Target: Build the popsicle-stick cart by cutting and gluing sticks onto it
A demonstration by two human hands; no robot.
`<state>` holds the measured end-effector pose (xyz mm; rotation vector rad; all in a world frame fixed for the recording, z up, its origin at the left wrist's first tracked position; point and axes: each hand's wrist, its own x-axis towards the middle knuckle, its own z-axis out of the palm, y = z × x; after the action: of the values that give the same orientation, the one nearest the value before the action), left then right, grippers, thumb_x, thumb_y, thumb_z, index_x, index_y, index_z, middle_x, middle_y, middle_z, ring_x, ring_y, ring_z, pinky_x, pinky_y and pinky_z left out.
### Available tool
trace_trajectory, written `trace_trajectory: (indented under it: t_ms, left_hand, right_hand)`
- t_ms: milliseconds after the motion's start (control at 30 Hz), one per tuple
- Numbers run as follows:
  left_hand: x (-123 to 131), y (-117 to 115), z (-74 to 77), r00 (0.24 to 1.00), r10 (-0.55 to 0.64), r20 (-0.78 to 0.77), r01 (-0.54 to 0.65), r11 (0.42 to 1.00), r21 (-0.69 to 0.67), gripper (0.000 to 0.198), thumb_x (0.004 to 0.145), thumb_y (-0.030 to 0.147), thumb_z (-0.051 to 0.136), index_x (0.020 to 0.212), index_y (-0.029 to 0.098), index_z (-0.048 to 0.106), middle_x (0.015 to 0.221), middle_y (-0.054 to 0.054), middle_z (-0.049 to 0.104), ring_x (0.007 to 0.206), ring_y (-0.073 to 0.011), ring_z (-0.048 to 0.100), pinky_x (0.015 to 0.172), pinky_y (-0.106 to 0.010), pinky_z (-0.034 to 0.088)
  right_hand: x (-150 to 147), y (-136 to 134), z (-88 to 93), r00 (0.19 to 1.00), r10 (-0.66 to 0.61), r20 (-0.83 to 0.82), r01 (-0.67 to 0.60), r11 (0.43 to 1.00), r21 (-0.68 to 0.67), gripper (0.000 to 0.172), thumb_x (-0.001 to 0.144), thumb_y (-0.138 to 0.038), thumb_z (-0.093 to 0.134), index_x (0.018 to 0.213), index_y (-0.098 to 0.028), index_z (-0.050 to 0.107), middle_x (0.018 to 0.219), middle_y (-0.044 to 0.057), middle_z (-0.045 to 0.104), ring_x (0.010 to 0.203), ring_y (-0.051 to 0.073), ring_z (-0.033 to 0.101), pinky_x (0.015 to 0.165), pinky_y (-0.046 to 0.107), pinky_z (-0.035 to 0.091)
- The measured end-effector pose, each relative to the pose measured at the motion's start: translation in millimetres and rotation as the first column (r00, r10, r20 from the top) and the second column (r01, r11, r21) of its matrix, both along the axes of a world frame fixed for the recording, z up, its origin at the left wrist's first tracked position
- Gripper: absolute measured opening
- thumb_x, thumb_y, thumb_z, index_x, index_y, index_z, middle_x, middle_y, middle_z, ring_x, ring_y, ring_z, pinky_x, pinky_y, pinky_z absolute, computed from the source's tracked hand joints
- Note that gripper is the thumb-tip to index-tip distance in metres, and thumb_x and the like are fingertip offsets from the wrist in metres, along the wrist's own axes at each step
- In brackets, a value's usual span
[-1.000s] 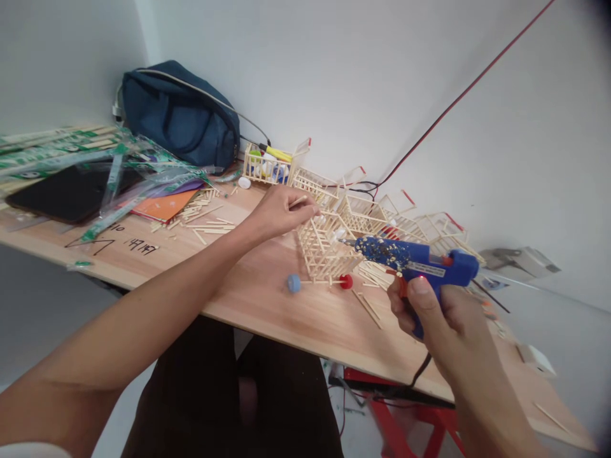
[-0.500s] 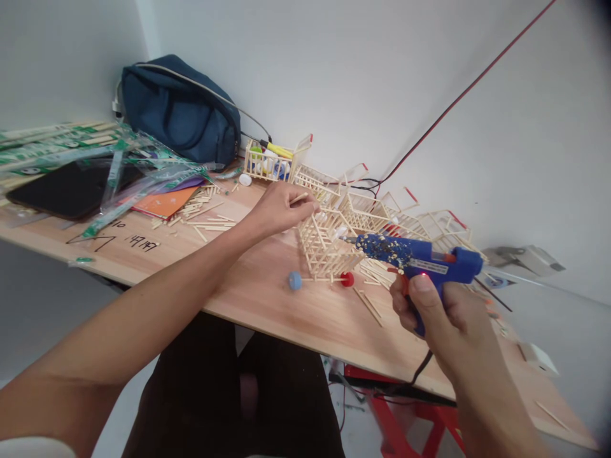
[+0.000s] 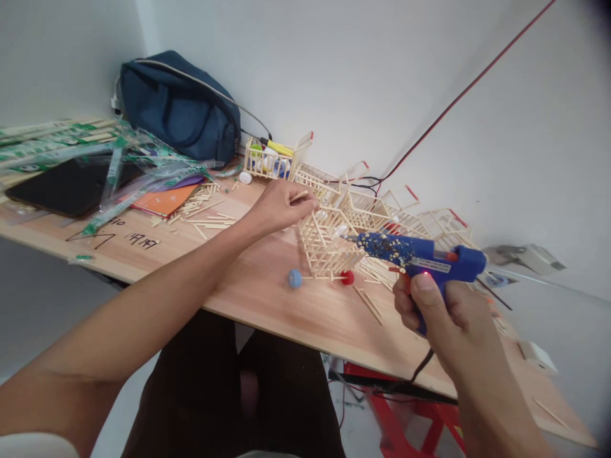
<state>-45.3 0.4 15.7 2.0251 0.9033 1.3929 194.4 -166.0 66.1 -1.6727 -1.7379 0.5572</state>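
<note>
Sticks make up everything in hand in the head view. A stick frame [image 3: 329,245], a small cart-like lattice of thin wood, stands on the bench [image 3: 267,305] between the two hands, with a blue cap [image 3: 294,278] and a red cap [image 3: 347,277] at its lower edge. The left hand [image 3: 279,207] is at the frame's top corner, its fingers [image 3: 305,205] pinched shut on a single thin stick [image 3: 298,196]. The right hand [image 3: 442,312] is wrapped around the grip of a blue glue gun [image 3: 424,257], whose nozzle is at the frame's right side; whether it touches cannot be told. The frame looks very light, and stiff but brittle at its joints. It would best be held gently by a corner post, not squeezed across the open lattice. Other frames [image 3: 367,213] stand behind it by the wall.
</note>
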Motion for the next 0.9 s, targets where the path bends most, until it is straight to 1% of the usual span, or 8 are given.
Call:
trace_trajectory:
  t_ms: [167,367,667,833,900]
  left_hand:
    - [0.2,1.2,-1.3,1.000,0.003,0.002,-0.003,1.000,-0.012,0.023,0.079,0.027,0.058,0.069,0.013,0.073,0.054,0.001,0.060,0.052,-0.0095,0.049,0.051,-0.022,0.030]
    - [0.5,1.9,-1.6,1.000,-0.002,0.009,0.002,1.000,0.006,0.021,0.078,0.026,0.059,0.066,0.013,0.071,0.054,0.002,0.059,0.051,-0.0085,0.046,0.051,-0.022,0.029]
    - [0.2,1.7,-2.0,1.000,0.006,0.000,-0.006,1.000,0.001,0.022,0.077,0.026,0.058,0.068,0.013,0.073,0.054,0.002,0.058,0.051,-0.0086,0.044,0.050,-0.022,0.028]
    - [0.7,1.2,-1.4,1.000,0.005,0.001,-0.005,1.000,-0.007,0.022,0.077,0.026,0.058,0.069,0.013,0.073,0.054,0.002,0.058,0.051,-0.0088,0.044,0.050,-0.023,0.028]
    - [0.8,1.6,-1.6,1.000,0.006,0.002,-0.006,1.000,-0.002,0.022,0.077,0.026,0.058,0.068,0.013,0.072,0.055,0.002,0.059,0.052,-0.0092,0.046,0.050,-0.023,0.029]
  right_hand:
    - [-1.9,-1.1,1.2,1.000,-0.006,-0.004,0.006,1.000,0.001,0.052,0.095,-0.063,0.043,0.063,-0.022,0.048,0.056,-0.001,0.046,0.052,0.013,0.040,0.049,0.029,0.029]
    - [-2.2,-1.9,2.3,0.999,0.005,0.039,-0.005,1.000,0.006,0.053,0.096,-0.062,0.041,0.061,-0.022,0.047,0.056,0.000,0.045,0.052,0.014,0.040,0.049,0.029,0.029]
    - [-0.6,-2.5,-0.3,0.999,-0.012,-0.030,0.012,1.000,-0.006,0.049,0.095,-0.061,0.045,0.066,-0.022,0.046,0.060,-0.001,0.045,0.053,0.013,0.040,0.050,0.028,0.030]
    - [-1.7,-2.0,1.5,1.000,-0.002,0.019,0.002,1.000,0.016,0.052,0.095,-0.062,0.043,0.063,-0.022,0.046,0.057,0.000,0.045,0.051,0.012,0.041,0.047,0.027,0.031]
    - [-2.5,-1.6,2.2,0.998,0.000,0.060,-0.003,0.999,0.051,0.053,0.095,-0.062,0.042,0.062,-0.022,0.046,0.055,0.000,0.046,0.049,0.012,0.041,0.046,0.027,0.032]
